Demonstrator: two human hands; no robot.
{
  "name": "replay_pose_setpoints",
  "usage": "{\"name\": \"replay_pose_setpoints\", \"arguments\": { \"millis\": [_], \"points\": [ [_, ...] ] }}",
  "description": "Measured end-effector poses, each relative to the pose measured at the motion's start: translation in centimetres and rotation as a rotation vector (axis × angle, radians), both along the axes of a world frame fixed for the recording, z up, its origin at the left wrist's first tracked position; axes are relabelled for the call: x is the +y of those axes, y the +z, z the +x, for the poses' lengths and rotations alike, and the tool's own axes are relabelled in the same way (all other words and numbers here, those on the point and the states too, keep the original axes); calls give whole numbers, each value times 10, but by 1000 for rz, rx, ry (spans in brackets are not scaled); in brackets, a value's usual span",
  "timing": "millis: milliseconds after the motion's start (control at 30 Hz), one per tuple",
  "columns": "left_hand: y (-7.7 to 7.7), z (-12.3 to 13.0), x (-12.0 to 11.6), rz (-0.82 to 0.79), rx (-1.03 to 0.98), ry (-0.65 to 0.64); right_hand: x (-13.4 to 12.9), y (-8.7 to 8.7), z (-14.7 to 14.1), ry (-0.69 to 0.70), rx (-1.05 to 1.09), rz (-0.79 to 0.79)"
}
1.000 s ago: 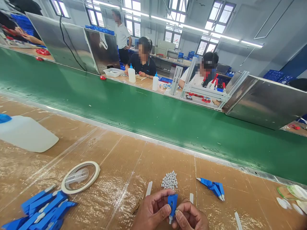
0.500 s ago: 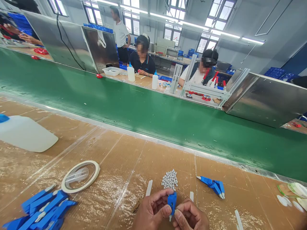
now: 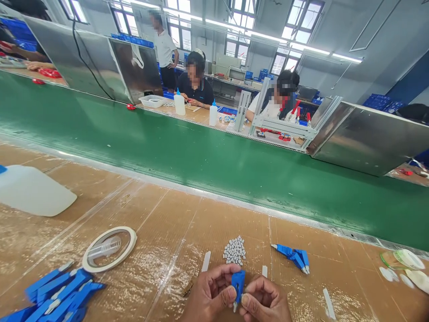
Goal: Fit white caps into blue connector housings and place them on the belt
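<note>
My left hand (image 3: 212,293) holds a small blue plastic piece (image 3: 238,281) upright between thumb and fingers, its pale tip pointing down. Close against the lower right side of that piece, my right hand (image 3: 266,299) is pinched, thumb to forefinger; whatever sits between those fingertips is too small to make out. Just beyond both hands lies a heap of small grey pellets (image 3: 234,250). Several similar blue pieces with pale tips (image 3: 295,258) rest to the right, and a larger pile of blue pieces (image 3: 63,295) is at the lower left.
A tape roll (image 3: 114,264) encircles a clear plastic part on the cardboard-covered table (image 3: 161,241). White strips (image 3: 329,304) lie about. A translucent bottle (image 3: 36,192) is at left, a tub (image 3: 402,259) at right. Beyond the green belt (image 3: 201,156), co-workers sit at a bench.
The whole view has shifted slightly. Both hands stay together at the blue piece, in nearly the same grip.
</note>
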State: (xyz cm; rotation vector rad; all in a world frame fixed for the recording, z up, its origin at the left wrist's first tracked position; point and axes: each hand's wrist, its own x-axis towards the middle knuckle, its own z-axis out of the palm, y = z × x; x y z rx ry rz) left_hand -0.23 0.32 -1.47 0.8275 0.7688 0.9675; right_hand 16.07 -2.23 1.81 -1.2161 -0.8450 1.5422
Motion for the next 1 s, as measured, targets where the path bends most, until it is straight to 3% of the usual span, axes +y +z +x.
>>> {"name": "replay_pose_setpoints", "arguments": {
  "millis": [167,367,633,1000],
  "points": [
    [2,4,-1,-4,-85,-18,3,-11,5,55,183,-87],
    [0,5,-5,14,-85,7,3,-22,7,93,247,-103],
    [12,4,-8,-6,-56,43,2,-15,0,53,261,-82],
    [16,7,3,1,-58,43,6,-8,4,-3,222,-80]
  ]
}}
